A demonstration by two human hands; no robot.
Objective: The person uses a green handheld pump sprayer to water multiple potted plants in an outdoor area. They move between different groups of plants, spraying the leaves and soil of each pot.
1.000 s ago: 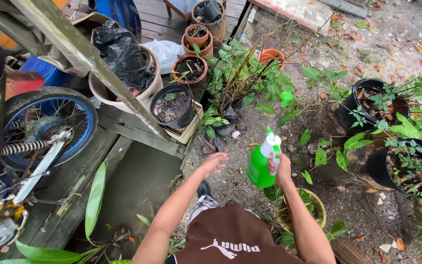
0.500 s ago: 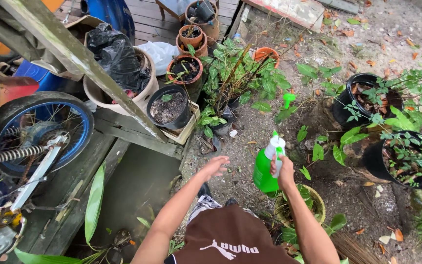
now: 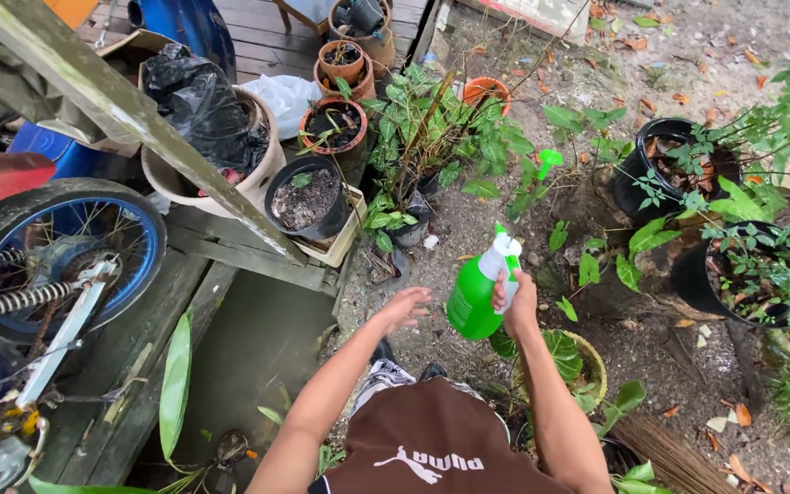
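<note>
We stand on bare, leaf-strewn garden ground [image 3: 688, 55] beside a weathered wooden deck [image 3: 230, 252] crowded with pots. Our right hand [image 3: 516, 297] is clamped around the neck of a green spray bottle [image 3: 473, 297] with a white trigger head, held near the middle of the view and tilted so that its nozzle points toward 12 o'clock; the fingers cover the trigger, so we cannot tell whether it is squeezed. Our left hand [image 3: 404, 306] hovers just beside the bottle at its 9 o'clock, fingers spread apart and holding nothing. At 12 o'clock from the bottle rises a leafy green plant [image 3: 441, 137], whose own pot is hidden by its foliage. At 10 o'clock sits a black pot of soil [image 3: 304, 197], with terracotta pots [image 3: 331, 123] behind it. A black plastic bag [image 3: 198, 96] fills a pale tub at 10 o'clock farther out. At 9 o'clock a blue-rimmed wheel [image 3: 66, 247] is cut off by the frame edge. At 3 o'clock two black pots [image 3: 678, 169] are half buried under leaves. A yellowish pot [image 3: 592, 361] lies partly behind our right forearm
</note>
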